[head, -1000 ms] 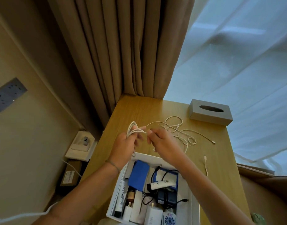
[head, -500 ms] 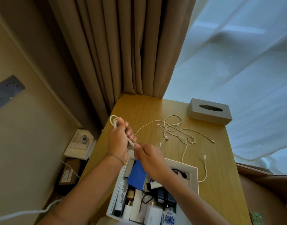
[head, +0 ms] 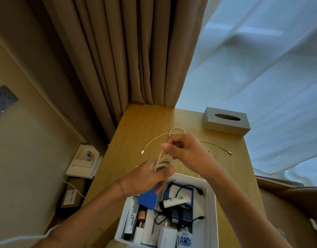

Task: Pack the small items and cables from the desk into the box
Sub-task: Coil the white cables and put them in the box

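The left hand [head: 145, 179] is clenched around a coiled bundle of white cable [head: 162, 162], just above the far left corner of the white box [head: 210, 212]. The right hand [head: 185, 151] pinches the same cable higher up, hiding where the strand runs on. Loose cable ends lie farther along the desk [head: 136, 133], whose far half is mostly bare. The box's near edge is cut off.

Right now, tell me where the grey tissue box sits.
In the head view, the grey tissue box sits at the desk's far right corner, beside the sheer curtain, beyond the loose white cables.
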Tool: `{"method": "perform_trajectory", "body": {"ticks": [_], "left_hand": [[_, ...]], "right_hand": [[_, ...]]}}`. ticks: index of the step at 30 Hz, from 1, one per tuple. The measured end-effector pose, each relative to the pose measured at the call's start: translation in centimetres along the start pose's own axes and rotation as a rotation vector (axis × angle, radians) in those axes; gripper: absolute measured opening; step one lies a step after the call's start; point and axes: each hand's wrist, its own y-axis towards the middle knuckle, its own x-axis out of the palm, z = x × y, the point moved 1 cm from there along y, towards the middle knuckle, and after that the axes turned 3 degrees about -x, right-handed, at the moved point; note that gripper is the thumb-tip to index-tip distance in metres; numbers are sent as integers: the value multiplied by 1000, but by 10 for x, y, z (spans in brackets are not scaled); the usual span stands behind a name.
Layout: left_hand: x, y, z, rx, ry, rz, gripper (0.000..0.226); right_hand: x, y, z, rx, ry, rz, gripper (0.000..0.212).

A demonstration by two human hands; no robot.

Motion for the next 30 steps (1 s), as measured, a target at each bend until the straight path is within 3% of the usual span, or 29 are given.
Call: {"method": "perform_trajectory", "body": {"ticks": [2,6,8,12,15,17,19,22,25,27,30], "left_hand": [[3,1,10,32,-8,148,49],[-6,4,11,-45,-117,645,49],[-18,8,9,-90,-316,742,55],[-35,19,11,-116,-745,788,56],[-38,21,3,-125,-384,906,51],[-34,18,-3,-108,-112,863,53],[-25,13,-6,-92,27,715,66],[-9,4,-6,-112,-1,380,95],[6,-2,-1,-148,-96,107,90],[10,-1,4,-130,-114,97,76],[6,3,13,-91,-123,414,54]], "right_hand": [[5,-2,5,-9,-52,144,33],[20,-7,25,8,-239,309,39],[39,-12,34,92,-367,199,39],[81,-33,44,133,-541,-171,35],[91,-46,32,76,-563,-334,29],[80,-49,19,26,-495,-356,35],[58,-46,4,-1,-374,-323,35],[20,-33,-7,9,-90,-163,34],[-1,-18,1,-32,-4,4,29],[-2,-10,12,-57,5,109,27],[7,-7,28,-49,-20,265,28]]}}
